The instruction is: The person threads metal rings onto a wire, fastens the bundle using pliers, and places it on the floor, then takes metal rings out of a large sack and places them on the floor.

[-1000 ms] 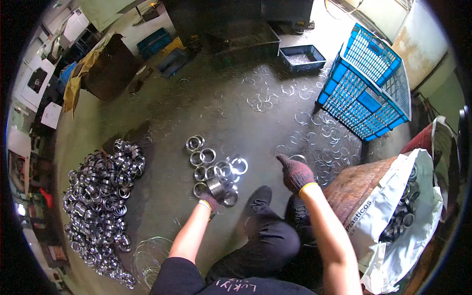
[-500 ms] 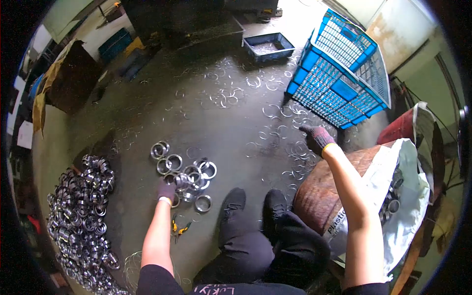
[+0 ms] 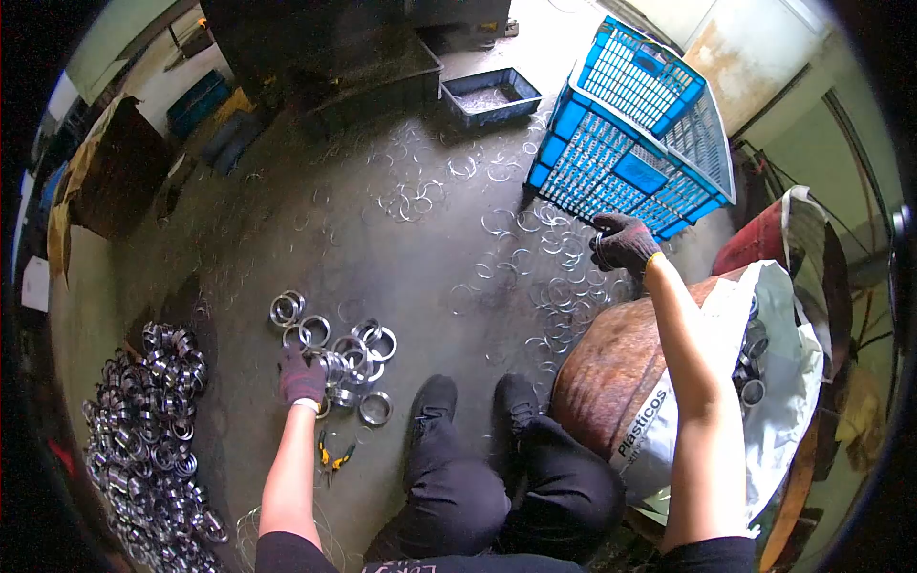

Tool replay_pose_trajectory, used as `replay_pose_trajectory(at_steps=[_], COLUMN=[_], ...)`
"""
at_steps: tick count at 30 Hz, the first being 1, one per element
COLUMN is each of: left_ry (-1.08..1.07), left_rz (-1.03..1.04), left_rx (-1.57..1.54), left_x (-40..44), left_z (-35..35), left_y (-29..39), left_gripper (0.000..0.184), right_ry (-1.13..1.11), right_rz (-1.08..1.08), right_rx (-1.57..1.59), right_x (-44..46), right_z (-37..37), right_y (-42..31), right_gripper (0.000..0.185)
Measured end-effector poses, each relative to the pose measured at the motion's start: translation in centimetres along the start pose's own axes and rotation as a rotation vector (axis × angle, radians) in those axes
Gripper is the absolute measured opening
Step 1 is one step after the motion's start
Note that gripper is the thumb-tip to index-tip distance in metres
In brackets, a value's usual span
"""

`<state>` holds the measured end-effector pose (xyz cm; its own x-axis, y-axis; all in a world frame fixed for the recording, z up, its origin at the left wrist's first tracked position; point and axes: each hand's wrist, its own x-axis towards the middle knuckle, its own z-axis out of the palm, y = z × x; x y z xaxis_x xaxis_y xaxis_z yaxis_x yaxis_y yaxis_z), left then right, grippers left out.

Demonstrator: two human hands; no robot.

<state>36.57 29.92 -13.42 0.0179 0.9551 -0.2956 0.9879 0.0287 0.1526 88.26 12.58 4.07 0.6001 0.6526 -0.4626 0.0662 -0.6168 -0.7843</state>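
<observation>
My left hand [image 3: 302,378], in a dark purplish knit glove, is low over the floor at the left edge of a small group of shiny metal rings [image 3: 351,357]. Its fingers look apart, against the nearest rings; their tips are slightly blurred. My right hand [image 3: 625,244], gloved the same way, is raised before the blue crate [image 3: 638,172]. Those fingers are curled, with a thin bright edge like a metal ring's at their tips. Beside the left forearm lie yellow-and-black pliers [image 3: 332,460].
A large heap of metal rings [image 3: 143,430] lies at left. Thin ring scraps [image 3: 564,286] litter the floor. A brown drum [image 3: 607,372] and a white sack [image 3: 778,430] with metal parts stand at right. A black tray [image 3: 489,113] sits at the back.
The view has shifted, moving the scene left. My right hand's fingers, stretched out leftward before, are now more curled. My left hand stays by the small group of rings.
</observation>
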Motion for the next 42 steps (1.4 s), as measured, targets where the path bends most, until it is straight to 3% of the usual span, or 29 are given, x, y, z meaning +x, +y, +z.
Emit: replay_pose_trajectory(at_steps=[2,6,7,9,10,11,13,14,15,17,19,20,21,22,23,24,25,26,28,29,30,31,32,33,35,36,38,41,42], left_ry=[0.268,-0.368,-0.259,-0.616,-0.616,-0.679,-0.762,-0.545,-0.330,-0.178,-0.550,-0.756,-0.947,-0.972,-0.990,-0.955,-0.916,-0.934,-0.926,-0.938,-0.980,-1.010,-1.281,-1.154,-0.844,-0.849,-0.020,-0.188,-0.290], left_rz=[0.350,0.601,0.950,0.844,0.861,0.835,0.856,0.941,1.024,1.223,1.114,0.934,0.730,0.627,0.519,0.579,0.637,0.663,0.436,0.453,0.731,1.001,0.486,0.503,0.617,0.619,1.037,1.022,1.024], left_rx=[-0.234,-0.884,-0.695,-1.053,-1.052,-0.919,-0.767,-0.709,-0.655,-0.673,-0.834,-0.899,-0.944,-0.946,-0.948,-0.862,-0.781,-0.749,-0.726,-0.702,-0.557,-0.405,-0.706,-0.741,-0.387,-0.376,0.440,0.253,0.039], left_x=[0.4,-6.6,-6.7,-11.0,-12.0,-12.9,-14.6,-15.0,-15.5,-16.1,-17.4,-18.2,-18.6,-18.4,-17.9,-17.0,-16.4,-16.9,-17.6,-12.6,-8.2,-3.8,-8.2,-14.6,-16.6,-17.4,-18.5,-16.7,-15.6], left_z=[0.9,-8.5,-7.3,-11.3,-12.2,-12.8,-12.6,-11.3,-9.9,-8.2,-9.4,-10.8,-11.7,-11.3,-10.8,-9.7,-8.8,-8.4,-7.7,-4.6,-1.4,1.5,-1.2,-5.0,-5.6,-5.6,-5.3,-2.4,-1.0], left_y=[2.6,18.1,20.3,26.0,27.8,29.6,31.7,32.1,32.4,32.7,32.5,32.3,32.1,32.1,32.0,31.8,31.9,32.8,34.3,35.1,35.8,37.9,40.0,41.8,44.2,44.4,44.4,42.4,40.9], left_gripper=[0.051,0.027,0.027,0.028,0.028,0.030,0.032,0.031,0.030,0.030,0.026,0.023,0.020,0.018,0.016,0.015,0.013,0.013,0.013,0.013,0.015,0.019,0.025,0.046,0.071,0.071,0.083,0.075,0.067], right_ry=[-0.067,-0.186,-0.177,-0.165,-0.100,-0.028,-0.051,-0.027,-0.024,-0.024,-0.099,-0.065,-0.044,-0.015,-0.149,-0.250,-0.108,-0.052,0.018,0.030,-0.067,-0.044,0.113,0.261,0.318,0.257,0.149,0.014,0.034], right_rz=[-0.068,-0.251,-0.360,-0.825,-0.881,-0.931,-0.683,-0.798,-0.776,-0.683,-0.766,-0.779,-0.832,-0.886,-0.566,-0.610,-0.630,-0.617,-0.563,-0.520,-0.481,-0.685,-0.425,-0.163,-0.359,-0.173,0.144,0.370,0.355], right_rx=[0.050,0.118,0.008,-0.772,-0.756,-0.740,-1.007,-0.966,-0.933,-0.927,-0.842,-0.828,-0.516,-0.207,0.344,0.738,0.899,0.938,0.960,0.942,1.027,0.782,0.720,0.650,-0.469,-0.596,-0.688,-0.693,-0.721], right_x=[-0.5,-3.2,-4.7,-4.6,-7.1,-10.4,-14.3,-14.1,-14.6,-16.4,-17.3,-18.2,-18.3,-18.5,-21.7,-22.9,-24.1,-24.6,-25.7,-25.6,-24.6,-22.3,-24.1,-26.0,-22.2,-21.4,-20.7,-21.9,-21.6], right_z=[-0.3,2.4,3.4,3.8,4.5,5.4,4.6,4.0,3.6,2.9,1.3,0.2,-1.0,-2.9,-6.0,-9.1,-11.5,-14.3,-18.7,-20.4,-21.7,-23.3,-23.0,-22.5,-23.0,-22.7,-20.8,-17.1,-15.7], right_y=[-0.4,-2.3,-3.2,-1.3,-2.8,-5.2,-7.7,-6.4,-5.7,-5.3,-4.7,-4.6,-4.2,-3.6,-5.6,-5.4,-5.4,-4.2,-0.6,2.0,5.1,9.8,10.3,10.6,19.2,21.4,25.2,26.2,26.8], right_gripper=[0.059,0.063,0.061,0.064,0.061,0.057,0.068,0.067,0.056,0.030,0.030,0.029,0.038,0.047,0.041,0.041,0.035,0.038,0.042,0.043,0.041,0.042,0.035,0.028,0.022,0.026,0.038,0.045,0.040])
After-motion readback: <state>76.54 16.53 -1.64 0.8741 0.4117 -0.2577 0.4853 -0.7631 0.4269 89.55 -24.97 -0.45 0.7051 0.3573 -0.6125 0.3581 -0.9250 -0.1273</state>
